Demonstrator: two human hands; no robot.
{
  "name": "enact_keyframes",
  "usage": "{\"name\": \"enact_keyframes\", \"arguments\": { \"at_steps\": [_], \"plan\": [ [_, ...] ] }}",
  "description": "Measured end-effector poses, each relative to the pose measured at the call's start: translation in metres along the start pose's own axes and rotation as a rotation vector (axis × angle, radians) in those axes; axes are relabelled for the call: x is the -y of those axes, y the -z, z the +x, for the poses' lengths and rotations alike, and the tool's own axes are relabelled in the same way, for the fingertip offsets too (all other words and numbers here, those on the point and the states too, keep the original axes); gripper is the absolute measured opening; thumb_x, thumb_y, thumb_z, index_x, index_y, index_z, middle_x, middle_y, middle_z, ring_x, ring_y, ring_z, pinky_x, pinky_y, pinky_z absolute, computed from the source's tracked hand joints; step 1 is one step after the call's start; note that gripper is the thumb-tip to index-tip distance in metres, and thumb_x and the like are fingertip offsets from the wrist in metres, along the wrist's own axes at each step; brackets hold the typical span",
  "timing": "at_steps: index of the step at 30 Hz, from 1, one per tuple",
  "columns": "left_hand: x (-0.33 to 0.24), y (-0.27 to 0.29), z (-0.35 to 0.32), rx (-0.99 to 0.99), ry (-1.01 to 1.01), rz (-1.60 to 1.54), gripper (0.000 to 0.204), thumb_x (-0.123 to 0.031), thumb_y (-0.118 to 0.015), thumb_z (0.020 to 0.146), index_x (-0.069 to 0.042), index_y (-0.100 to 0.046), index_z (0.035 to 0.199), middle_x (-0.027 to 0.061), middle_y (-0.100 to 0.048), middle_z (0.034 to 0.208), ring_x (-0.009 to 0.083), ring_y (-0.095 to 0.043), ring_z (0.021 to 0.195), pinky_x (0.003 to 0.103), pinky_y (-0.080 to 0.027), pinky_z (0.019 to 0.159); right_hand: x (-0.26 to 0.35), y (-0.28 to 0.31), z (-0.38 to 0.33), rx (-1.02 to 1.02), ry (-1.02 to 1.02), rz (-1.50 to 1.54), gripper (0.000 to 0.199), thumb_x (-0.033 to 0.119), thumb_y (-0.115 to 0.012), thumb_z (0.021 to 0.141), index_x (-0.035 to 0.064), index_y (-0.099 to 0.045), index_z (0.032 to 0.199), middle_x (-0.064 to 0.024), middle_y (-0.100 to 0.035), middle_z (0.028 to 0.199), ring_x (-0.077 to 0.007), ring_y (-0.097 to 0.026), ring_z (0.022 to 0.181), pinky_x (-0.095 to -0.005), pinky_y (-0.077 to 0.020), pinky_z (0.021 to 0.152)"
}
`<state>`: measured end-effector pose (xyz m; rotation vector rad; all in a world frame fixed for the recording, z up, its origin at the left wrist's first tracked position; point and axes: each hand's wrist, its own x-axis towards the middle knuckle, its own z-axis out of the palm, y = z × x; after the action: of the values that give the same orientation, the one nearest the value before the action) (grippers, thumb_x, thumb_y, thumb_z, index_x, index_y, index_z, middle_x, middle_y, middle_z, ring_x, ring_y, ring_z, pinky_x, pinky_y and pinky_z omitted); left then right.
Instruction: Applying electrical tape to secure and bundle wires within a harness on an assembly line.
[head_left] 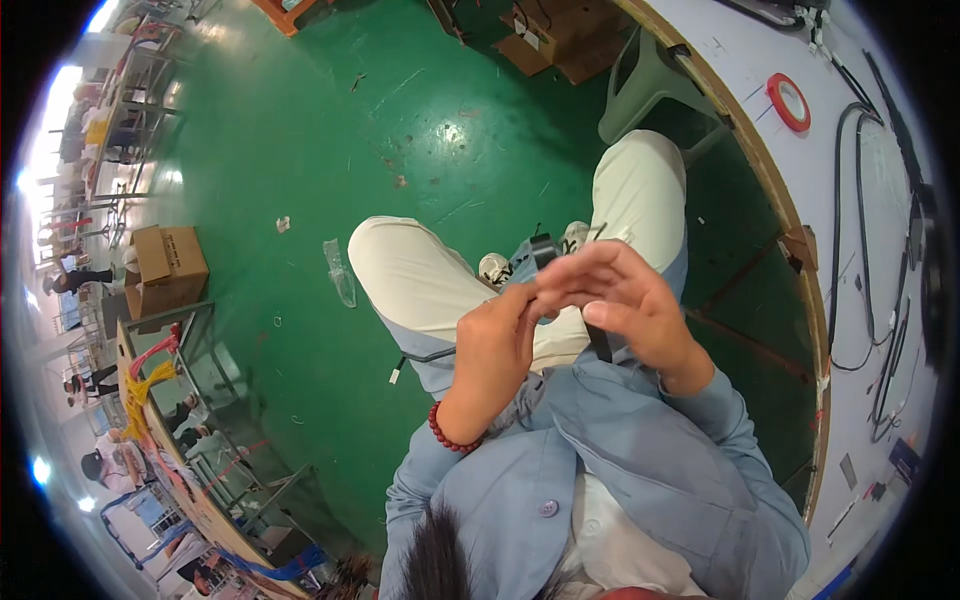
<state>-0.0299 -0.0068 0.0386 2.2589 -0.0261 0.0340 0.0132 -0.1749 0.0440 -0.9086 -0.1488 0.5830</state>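
Note:
My left hand [493, 345], a red bead bracelet at its wrist, is closed over my lap around a black cable [428, 356]. One end of that cable sticks out to the left and carries a small white connector [394, 376]. Just beyond my fingertips a thick black piece [543, 251] shows; whether it is tape or part of the cable I cannot make out. My right hand [640, 308] has its fingers stretched toward the left fingertips, thumb apart. Below it hangs a black strip [598, 343]. The contact between the hands is partly hidden.
Along the right runs a white-topped workbench [770, 60] with a red tape roll [789, 102] and black cables [862, 240]. A green stool [650, 88] and cardboard boxes [172, 262] stand on the green floor. Yellow wires [145, 395] lie on a left bench, with people beyond.

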Motion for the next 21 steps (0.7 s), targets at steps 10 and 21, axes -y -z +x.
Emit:
{"name": "enact_keyframes", "arguments": {
  "at_steps": [10, 21],
  "plan": [
    [0.001, 0.011, 0.002, 0.238, 0.187, -0.424, 0.018, -0.011, -0.048, 0.095, 0.004, -0.057, 0.09, 0.0022, -0.053, 0.061, 0.0067, -0.044, 0.054, 0.022, -0.038, 0.05, -0.025, 0.018, 0.015, -0.064, 0.065, -0.173, 0.056, 0.01, -0.064, 0.076, 0.0024, -0.048, 0.129, -0.0093, -0.054, 0.116, -0.013, -0.05, 0.093, -0.0274, -0.042, 0.078],
    [0.002, 0.023, 0.001, 0.133, 0.078, -0.197, 0.021, -0.016, -0.049, 0.095, 0.001, -0.058, 0.086, 0.005, -0.053, 0.06, 0.0127, -0.049, 0.053, 0.025, -0.039, 0.051, -0.021, 0.026, 0.019, 0.157, -0.079, -0.455, 0.05, 0.004, -0.072, 0.072, 0.0055, -0.056, 0.119, -0.0026, -0.058, 0.102, -0.0089, -0.054, 0.088, -0.0237, -0.0452, 0.081]
  ]
}}
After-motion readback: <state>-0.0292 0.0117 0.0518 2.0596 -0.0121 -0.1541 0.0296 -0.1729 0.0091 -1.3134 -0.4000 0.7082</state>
